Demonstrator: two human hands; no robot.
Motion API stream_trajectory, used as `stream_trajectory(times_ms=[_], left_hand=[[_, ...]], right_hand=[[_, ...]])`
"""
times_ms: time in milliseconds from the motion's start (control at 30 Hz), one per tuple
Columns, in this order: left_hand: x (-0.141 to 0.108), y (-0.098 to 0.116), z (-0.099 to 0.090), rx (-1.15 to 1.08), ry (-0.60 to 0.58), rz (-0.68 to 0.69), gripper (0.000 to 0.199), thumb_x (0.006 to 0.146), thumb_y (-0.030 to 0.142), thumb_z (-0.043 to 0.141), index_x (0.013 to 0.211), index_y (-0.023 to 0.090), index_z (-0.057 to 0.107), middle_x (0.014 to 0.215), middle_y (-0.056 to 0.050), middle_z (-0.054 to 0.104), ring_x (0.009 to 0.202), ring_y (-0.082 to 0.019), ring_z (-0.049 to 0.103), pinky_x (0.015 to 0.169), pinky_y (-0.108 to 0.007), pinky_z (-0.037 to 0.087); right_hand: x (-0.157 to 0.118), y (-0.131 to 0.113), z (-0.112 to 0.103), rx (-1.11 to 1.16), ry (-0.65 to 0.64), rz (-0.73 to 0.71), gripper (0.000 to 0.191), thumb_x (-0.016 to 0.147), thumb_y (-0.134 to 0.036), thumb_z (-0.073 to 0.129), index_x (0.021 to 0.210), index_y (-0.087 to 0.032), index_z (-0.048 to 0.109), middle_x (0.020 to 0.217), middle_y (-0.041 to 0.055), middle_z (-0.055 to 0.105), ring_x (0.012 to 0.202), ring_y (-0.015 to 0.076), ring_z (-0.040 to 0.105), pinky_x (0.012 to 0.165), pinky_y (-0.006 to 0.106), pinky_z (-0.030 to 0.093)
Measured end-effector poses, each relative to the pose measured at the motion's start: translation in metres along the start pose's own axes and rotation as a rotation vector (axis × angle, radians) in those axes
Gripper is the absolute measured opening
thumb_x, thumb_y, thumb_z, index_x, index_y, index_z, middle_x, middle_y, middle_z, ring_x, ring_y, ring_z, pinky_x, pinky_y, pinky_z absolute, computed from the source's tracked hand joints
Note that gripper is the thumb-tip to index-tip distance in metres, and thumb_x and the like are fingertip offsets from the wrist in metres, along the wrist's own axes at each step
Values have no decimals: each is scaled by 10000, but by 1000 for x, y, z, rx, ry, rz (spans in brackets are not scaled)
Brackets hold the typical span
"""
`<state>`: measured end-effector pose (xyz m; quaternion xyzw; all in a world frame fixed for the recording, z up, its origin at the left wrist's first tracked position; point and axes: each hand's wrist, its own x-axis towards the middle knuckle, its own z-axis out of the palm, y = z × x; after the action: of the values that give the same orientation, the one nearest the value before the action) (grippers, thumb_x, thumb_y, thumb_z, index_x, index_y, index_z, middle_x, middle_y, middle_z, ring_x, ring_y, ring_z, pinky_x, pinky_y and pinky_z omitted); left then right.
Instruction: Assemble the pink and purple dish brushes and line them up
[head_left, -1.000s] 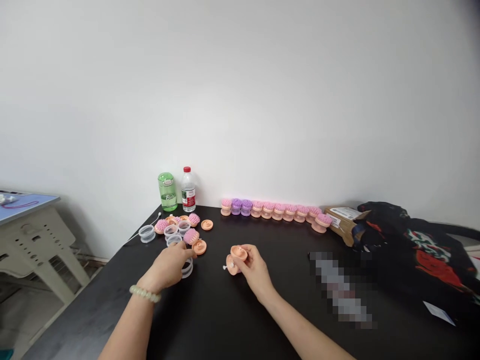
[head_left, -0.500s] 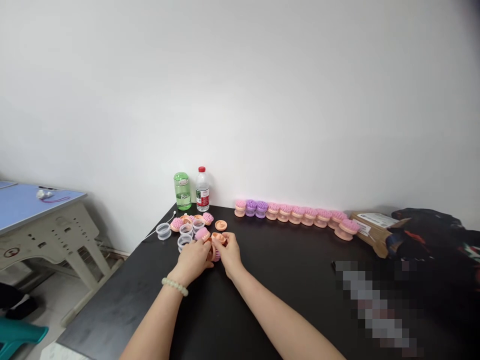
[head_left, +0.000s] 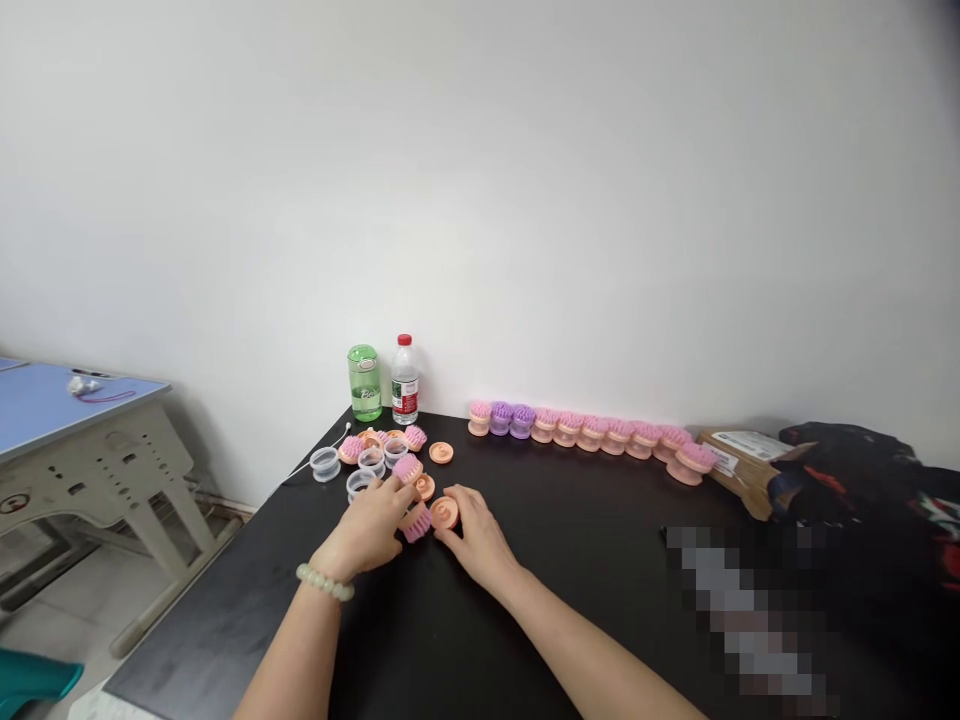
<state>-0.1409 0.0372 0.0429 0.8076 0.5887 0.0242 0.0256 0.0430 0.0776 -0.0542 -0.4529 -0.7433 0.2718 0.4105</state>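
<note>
A person's bare left hand (head_left: 367,530), a beaded bracelet (head_left: 324,582) at its wrist, and right hand (head_left: 480,540) work close together at the near edge of a cluster of small brush parts on a black table (head_left: 187,630). The left hand's fingers stretch forward, slightly parted, their tips at a pink-bristled brush head (head_left: 406,468) that sits against a peach disc (head_left: 424,487); whether they grip it cannot be told. The right hand's fingers curve narrowly around a second peach disc (head_left: 445,512), lying flat, touching its rim; any grip there is also unclear. A loose pink-bristled brush (head_left: 417,523) lies tilted between the two hands.

Just beyond, clear plastic rings (head_left: 360,484) and more pink brushes (head_left: 351,450) crowd together, with a third peach disc (head_left: 441,452) set apart to the right. Farther on, a row of pink and purple brushes on peach bases (head_left: 592,432) lines the wall side of the table, ending near a brown parcel (head_left: 739,470) and dark patterned cloth (head_left: 847,470). A green bottle (head_left: 364,383) and a red-labelled water bottle (head_left: 405,380) stand at the far corner. A pixelated patch (head_left: 742,610) hides part of the table at right. A blue-topped desk (head_left: 75,400) stands at upper left.
</note>
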Motion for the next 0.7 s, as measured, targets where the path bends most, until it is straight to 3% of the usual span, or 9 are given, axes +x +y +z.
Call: stream_trajectory(times_ms=[100,233,333,467,533,700], left_hand=[[0,7,2,-79,39,57,766,625,242,810,1339,209,536,1327,-137,565,1145,-340,557,952,-427,474],[6,14,14,19,105,76,575,684,255,773,1239,204,632,1416,-166,518,1253,-382,496,1015,-507,419],[14,13,22,91,117,19,492,693,229,755,1174,176,670,1320,-183,596,1186,-405,553,932,-528,464],[25,11,29,33,309,75,368,775,284,685,1132,195,672,1216,-137,649,1084,-351,623,843,-460,516],[28,15,33,-10,407,138,301,796,337,671,1067,206,688,1197,-128,657,1096,-340,618,855,-453,520],[30,29,47,-28,481,286,364,711,389,766,1052,276,704,1230,-99,671,1165,-360,592,950,-502,498]], right_hand=[[-1,-8,1,-44,-95,-81,683,653,-115,780,1277,-224,524,1340,115,564,1311,296,488,1094,496,405],[-4,-15,-11,-118,-139,-145,797,657,-202,842,1359,-213,465,1377,115,555,1315,272,493,1102,448,424],[-5,-10,-34,-241,-103,-191,742,748,-301,795,1391,-186,442,1413,149,523,1371,277,431,1121,456,403],[4,16,-94,-521,65,-107,620,813,-336,727,1362,-193,479,1391,133,541,1368,255,429,1119,420,407],[12,36,-135,-593,170,-10,559,847,-275,670,1359,-164,477,1396,163,520,1359,284,424,1129,470,375],[25,91,-238,-763,399,296,527,857,-157,602,1360,-80,462,1424,224,465,1403,372,328,1150,551,258]])
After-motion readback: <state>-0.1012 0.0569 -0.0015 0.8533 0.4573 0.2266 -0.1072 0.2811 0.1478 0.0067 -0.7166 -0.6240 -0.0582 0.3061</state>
